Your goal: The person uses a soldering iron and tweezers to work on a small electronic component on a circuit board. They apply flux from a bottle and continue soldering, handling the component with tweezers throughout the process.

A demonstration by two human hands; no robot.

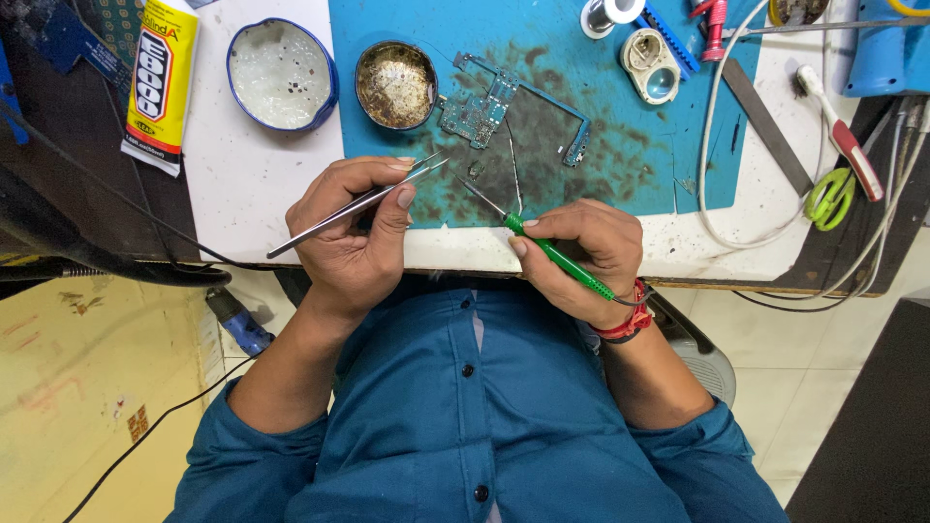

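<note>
My left hand (354, 237) grips slim metal tweezers (339, 213), whose tips point up-right over the near edge of a stained blue mat (620, 116). A green-handled soldering iron (557, 257) is held like a pen in my right hand (586, 247). Its thin tip reaches up-left and ends just right of the tweezer tips. A bare phone circuit board (480, 107) lies on the mat a little beyond both tips. A thin wire (513, 169) runs from the board toward my right hand.
A round tin of brown flux (395, 84) and a blue-rimmed dish (282, 75) sit left of the board, with a yellow glue tube (160, 82) further left. A solder spool (605, 15), white cable (712, 145), metal file (765, 126), toothbrush (838, 131) and green scissors (828, 199) crowd the right.
</note>
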